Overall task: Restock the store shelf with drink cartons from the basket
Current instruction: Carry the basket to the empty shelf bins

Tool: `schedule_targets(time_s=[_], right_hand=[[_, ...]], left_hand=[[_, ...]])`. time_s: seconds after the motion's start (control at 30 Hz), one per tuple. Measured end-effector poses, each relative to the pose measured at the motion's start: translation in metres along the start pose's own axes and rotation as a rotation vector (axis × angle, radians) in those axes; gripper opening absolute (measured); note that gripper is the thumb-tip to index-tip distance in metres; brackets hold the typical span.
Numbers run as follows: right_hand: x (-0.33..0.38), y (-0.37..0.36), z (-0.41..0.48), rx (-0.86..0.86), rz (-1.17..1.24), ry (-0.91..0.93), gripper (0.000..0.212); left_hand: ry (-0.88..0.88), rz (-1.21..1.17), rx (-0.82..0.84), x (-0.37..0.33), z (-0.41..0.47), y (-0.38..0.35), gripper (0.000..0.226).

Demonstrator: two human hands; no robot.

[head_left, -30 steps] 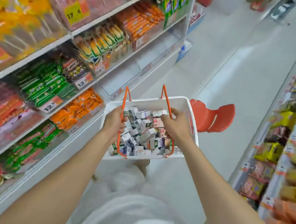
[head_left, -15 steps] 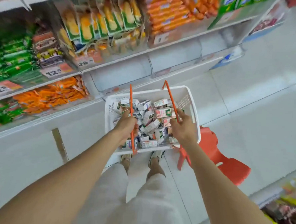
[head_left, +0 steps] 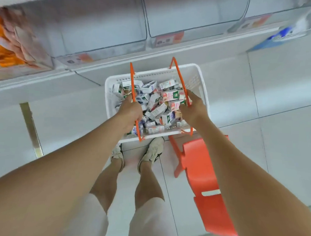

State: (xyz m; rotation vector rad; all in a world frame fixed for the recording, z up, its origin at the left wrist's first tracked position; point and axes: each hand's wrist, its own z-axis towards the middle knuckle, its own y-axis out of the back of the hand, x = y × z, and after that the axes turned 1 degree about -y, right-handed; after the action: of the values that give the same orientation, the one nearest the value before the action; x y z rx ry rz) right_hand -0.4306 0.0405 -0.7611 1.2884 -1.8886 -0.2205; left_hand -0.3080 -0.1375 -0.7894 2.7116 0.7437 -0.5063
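A white plastic basket point(head_left: 198, 78) with two orange wire handles hangs in front of me, above the floor and my feet. It is full of several small drink cartons point(head_left: 158, 103), white with pink, green and blue print. My left hand point(head_left: 130, 112) grips the left orange handle point(head_left: 132, 80). My right hand point(head_left: 192, 109) grips the right orange handle point(head_left: 178, 75). Beyond the basket runs a low white store shelf point(head_left: 173, 46) with clear plastic dividers; its two bays facing me hold no goods.
An orange plastic stool point(head_left: 202, 174) stands on the tiled floor at my right, close to the basket. Orange and pink packets point(head_left: 12, 43) fill the shelf bay at the left. Price tags point(head_left: 168, 39) line the shelf edge. A blue-and-white pack point(head_left: 285, 34) lies at the far right.
The view has turned from the aisle to face the shelf and tilted down. Held by both hands, the basket has come in close to the low shelf bays, beside the stool.
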Motion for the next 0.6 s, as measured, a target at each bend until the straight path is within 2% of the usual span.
schedule_targets(time_s=[0.2,0.3,0.33,0.43,0.5,0.53,0.6], right_hand=[[-0.040,-0.021,0.062,-0.068,0.017,-0.081,0.054],[-0.067,-0.031,0.076,-0.061,0.049,-0.200,0.062],[-0.075,-0.034,0.076,-0.031,0.033,-0.244,0.066],[-0.084,-0.034,0.073,0.010,-0.177,-0.346,0.096],[-0.074,-0.024,0.070,-0.070,-0.387,-0.356,0.110],[-0.065,-0.018,0.067,-0.094,-0.433,-0.344,0.108],[-0.038,-0.008,0.054,-0.040,-0.435,-0.290,0.090]], left_hand=[[-0.122,0.101,-0.021,0.009,0.056,-0.059,0.078],[-0.114,0.236,-0.021,0.034,0.064,-0.059,0.059],[-0.121,0.293,-0.036,0.044,0.064,-0.057,0.059],[-0.109,0.401,-0.120,0.047,0.055,-0.050,0.085],[-0.082,0.595,-0.247,0.031,0.048,-0.043,0.088],[-0.098,0.753,-0.284,0.020,0.044,-0.039,0.082],[-0.223,0.986,-0.233,-0.003,0.026,-0.033,0.059]])
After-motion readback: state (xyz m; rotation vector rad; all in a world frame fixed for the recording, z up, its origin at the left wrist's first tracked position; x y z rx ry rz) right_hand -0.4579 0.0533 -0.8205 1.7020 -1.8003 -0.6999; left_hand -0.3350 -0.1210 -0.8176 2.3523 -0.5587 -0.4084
